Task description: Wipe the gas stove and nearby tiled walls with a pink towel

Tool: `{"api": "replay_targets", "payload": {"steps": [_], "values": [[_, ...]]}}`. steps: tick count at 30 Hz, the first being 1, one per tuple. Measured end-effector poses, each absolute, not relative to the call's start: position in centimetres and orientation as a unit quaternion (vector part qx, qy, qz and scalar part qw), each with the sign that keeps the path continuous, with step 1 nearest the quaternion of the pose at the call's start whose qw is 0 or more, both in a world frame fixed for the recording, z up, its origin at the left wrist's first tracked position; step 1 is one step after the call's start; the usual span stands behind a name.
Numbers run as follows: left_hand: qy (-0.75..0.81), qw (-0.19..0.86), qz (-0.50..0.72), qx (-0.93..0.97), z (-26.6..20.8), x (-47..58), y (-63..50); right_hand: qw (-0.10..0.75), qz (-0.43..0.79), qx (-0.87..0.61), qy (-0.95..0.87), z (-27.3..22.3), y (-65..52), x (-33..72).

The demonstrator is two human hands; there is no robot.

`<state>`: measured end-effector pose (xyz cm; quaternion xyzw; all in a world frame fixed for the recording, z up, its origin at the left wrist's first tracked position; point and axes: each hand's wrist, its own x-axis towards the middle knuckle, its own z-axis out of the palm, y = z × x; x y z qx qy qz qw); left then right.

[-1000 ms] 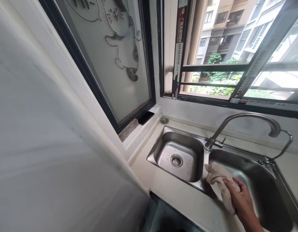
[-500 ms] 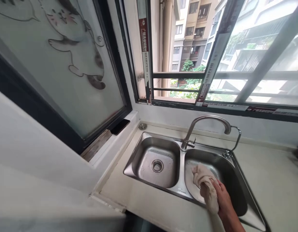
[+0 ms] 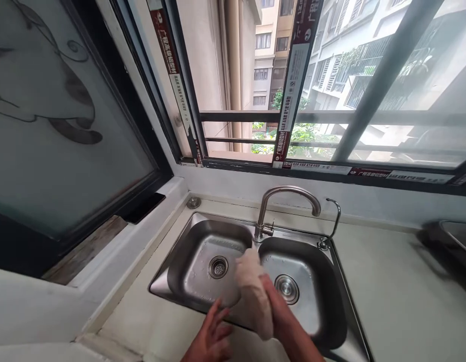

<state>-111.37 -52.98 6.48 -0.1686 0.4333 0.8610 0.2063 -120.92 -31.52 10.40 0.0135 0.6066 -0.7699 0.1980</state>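
My right hand (image 3: 272, 297) is closed around a pale beige cloth (image 3: 251, 281), which is bunched, hangs toward me and is blurred by motion. The cloth is held over the divider between the two basins of a steel sink (image 3: 160, 287). Left of it, my left hand (image 3: 214, 334) hovers above the counter's front part, fingers apart and nothing in them. Behind the cloth stands a curved steel faucet (image 3: 289, 189) with a small side lever.
The left basin has an open drain strainer (image 3: 218, 267); the right one has a drain plug (image 3: 287, 289). A thin bent spout (image 3: 336, 221) rises at the sink's back right. A dark phone-like slab (image 3: 146, 207) lies on the left ledge. At far right sits a metal-rimmed pan-like object (image 3: 459, 241).
My right hand has carried the cloth from the right basin leftward to the divider. My left hand has come into view. The camera view has turned to the right.
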Motion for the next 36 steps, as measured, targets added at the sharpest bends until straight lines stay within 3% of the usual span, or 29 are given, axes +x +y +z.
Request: {"api": "replay_targets", "payload": {"steps": [3,5,7,12,15,22,36], "values": [[0.328,0.240,0.897,-0.174,6.8,-115.6,-48.9,0.234,-0.694,-0.126,0.669,11.5,-31.4,-121.0],[0.266,0.262,0.904,-0.208,7.4,-117.4,-47.9,0.201,-0.612,-0.207,0.736,12.7,-29.6,-121.9],[0.230,0.264,0.900,-0.261,7.9,-118.6,-48.1,0.106,-0.582,-0.193,0.783,13.8,-26.5,-123.8],[0.229,0.257,0.881,-0.324,8.6,-120.8,-49.6,-0.197,-0.553,0.013,0.810,16.9,-17.4,-129.6],[0.227,0.267,0.881,-0.318,8.9,-122.1,-49.8,-0.296,-0.462,0.084,0.832,19.2,-14.3,-132.6],[0.244,0.257,0.870,-0.344,9.9,-123.3,-50.8,-0.215,-0.394,0.000,0.893,21.4,-15.4,-137.8],[0.246,0.337,0.850,-0.320,9.5,-123.9,-49.0,-0.232,-0.343,0.054,0.909,20.6,-18.9,-131.4]]}}
